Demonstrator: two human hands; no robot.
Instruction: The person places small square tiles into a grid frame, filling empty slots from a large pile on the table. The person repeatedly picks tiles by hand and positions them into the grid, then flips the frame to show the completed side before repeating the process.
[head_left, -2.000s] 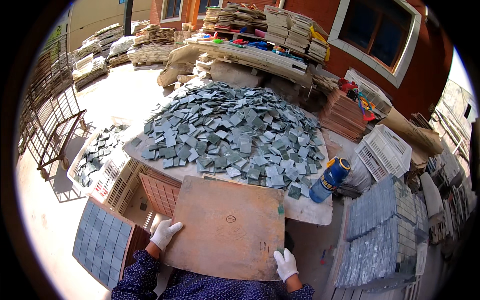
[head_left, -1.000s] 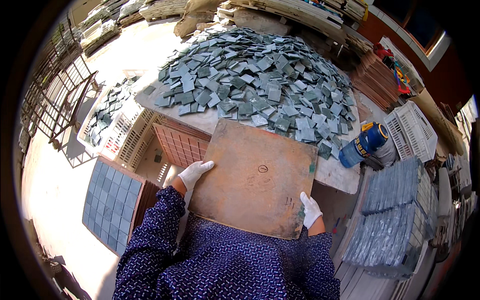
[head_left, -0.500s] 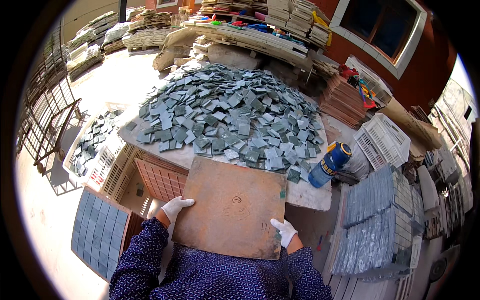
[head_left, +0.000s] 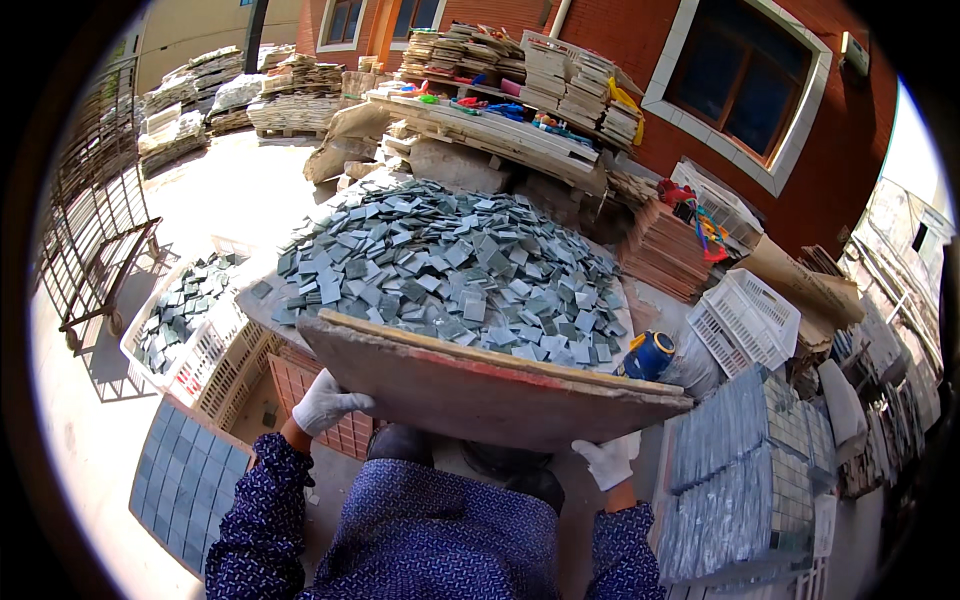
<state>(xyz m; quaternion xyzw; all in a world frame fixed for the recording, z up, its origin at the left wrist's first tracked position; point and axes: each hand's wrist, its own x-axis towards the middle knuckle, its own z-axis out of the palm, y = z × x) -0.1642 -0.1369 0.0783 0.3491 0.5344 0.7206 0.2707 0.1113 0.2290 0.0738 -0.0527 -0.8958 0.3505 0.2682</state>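
A wide, flat board (head_left: 480, 390) is raised in front of me and tilted, its grey-brown face toward me. Its upper edge is pale yellow, with a red streak just below. My left hand (head_left: 328, 403), in a white glove, grips the lower left edge with the thumb against the face. My right hand (head_left: 607, 462), also gloved, is at the lower right edge; its fingers are partly hidden. Behind the board, a large heap of grey-green stone tiles (head_left: 450, 265) lies on a stone slab table (head_left: 262, 308). The board covers the table's front.
Left of me stand white crates (head_left: 215, 345) with loose tiles and a panel of square tiles (head_left: 185, 480). On the right are a blue bottle (head_left: 648, 357), a white basket (head_left: 745, 315) and plastic-wrapped tile stacks (head_left: 730, 480). A metal cart (head_left: 100, 270) stands far left.
The board has risen and tilted from its marked brown face to a steep view of its grey-brown face and edge. My hands have moved apart, and the head view has shifted.
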